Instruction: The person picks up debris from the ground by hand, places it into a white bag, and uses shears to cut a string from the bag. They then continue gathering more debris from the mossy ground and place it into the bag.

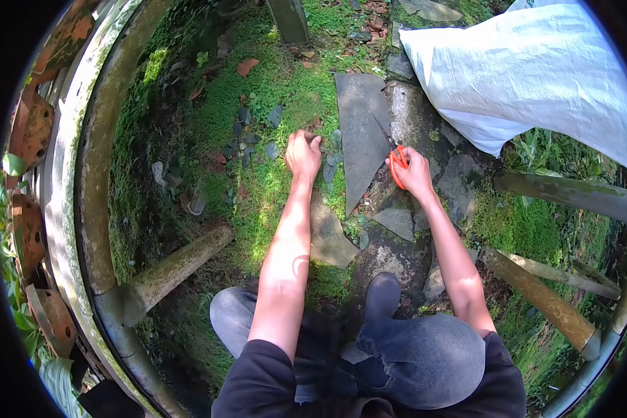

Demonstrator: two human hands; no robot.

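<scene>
My left hand (304, 155) is low over the mossy ground (265, 202), left of a long grey stone slab (362, 132). Its fingers are curled together, and anything between them is too small to make out. Orange-handled scissors (398, 166) are in my right hand (412, 172), over the slab's right edge. Their dark blades point up and to the left, slightly apart. Dark oval leaves (330, 167) lie just right of my left hand, and more leaves (272, 150) lie to its left.
A large white woven sack (522, 70) fills the upper right. Round poles (181, 272) stand at both sides, and a post (288, 19) rises at the top. Broken paving stones (331, 233) lie before my knees. Perforated bricks (31, 132) line the far left.
</scene>
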